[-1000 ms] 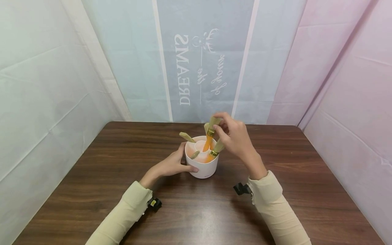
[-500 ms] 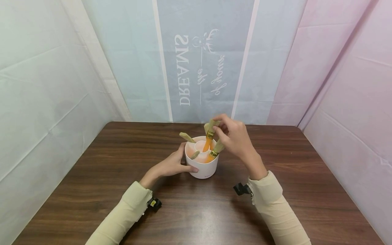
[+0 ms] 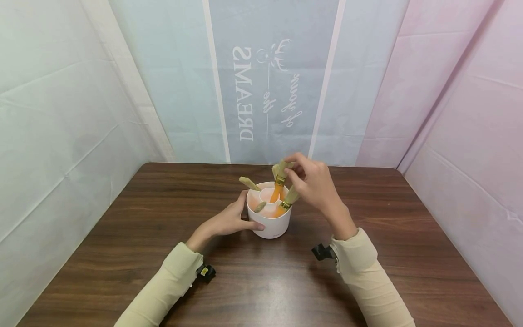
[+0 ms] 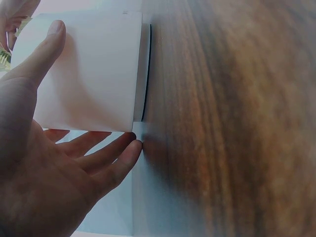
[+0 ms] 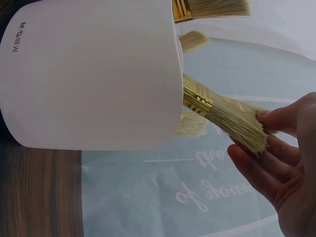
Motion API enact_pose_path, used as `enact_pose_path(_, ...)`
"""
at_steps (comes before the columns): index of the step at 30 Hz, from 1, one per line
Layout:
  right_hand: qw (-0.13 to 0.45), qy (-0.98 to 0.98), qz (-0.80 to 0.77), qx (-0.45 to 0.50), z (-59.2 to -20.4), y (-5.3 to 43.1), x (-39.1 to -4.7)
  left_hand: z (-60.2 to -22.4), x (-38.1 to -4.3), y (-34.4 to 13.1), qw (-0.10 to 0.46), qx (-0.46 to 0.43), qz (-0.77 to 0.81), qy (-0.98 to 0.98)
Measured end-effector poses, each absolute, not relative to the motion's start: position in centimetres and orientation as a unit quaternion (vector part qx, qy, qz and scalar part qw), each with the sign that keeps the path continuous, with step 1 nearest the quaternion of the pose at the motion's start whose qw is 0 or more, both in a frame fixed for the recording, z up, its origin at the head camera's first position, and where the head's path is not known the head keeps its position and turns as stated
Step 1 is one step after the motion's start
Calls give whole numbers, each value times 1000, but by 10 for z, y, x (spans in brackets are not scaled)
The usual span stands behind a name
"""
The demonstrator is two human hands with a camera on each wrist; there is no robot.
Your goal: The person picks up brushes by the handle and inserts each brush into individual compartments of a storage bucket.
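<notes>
A white round pen holder [image 3: 271, 227] with a small inner cup stands on the wooden table. My left hand [image 3: 229, 219] grips it from the left, thumb across its front and fingers round the far side. In the left wrist view my left thumb [image 4: 48, 52] lies against the white wall. My right hand [image 3: 312, 184] pinches the bristles of a paintbrush [image 3: 280, 178], whose orange handle points down into the inner cup. Several other paintbrushes stand bristles up in the outer ring, one brush [image 3: 289, 200] leaning right just below my right hand.
The dark wooden table [image 3: 261, 290] spreads around the holder, its back edge a short way behind it. A pale blue printed cloth [image 3: 269, 81] hangs behind the table, and pale cloth walls rise at both sides.
My right hand and the pinched paintbrush have sunk slightly, its handle deeper in the inner cup. The left hand and the pen holder have stayed in place.
</notes>
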State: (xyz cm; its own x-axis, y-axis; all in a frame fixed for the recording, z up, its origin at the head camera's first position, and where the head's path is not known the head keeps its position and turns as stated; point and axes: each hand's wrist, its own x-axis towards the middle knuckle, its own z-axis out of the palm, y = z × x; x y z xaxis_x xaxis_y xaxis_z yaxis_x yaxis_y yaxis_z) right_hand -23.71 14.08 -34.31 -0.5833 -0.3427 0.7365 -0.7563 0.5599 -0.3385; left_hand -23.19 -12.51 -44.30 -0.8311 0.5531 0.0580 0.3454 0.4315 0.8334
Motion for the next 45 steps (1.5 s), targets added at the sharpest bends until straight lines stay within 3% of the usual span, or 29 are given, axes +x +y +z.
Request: enact_pose_path(45,323,-829,313,332,-348,142,-242,-445,-234,-126,106,269,449,845)
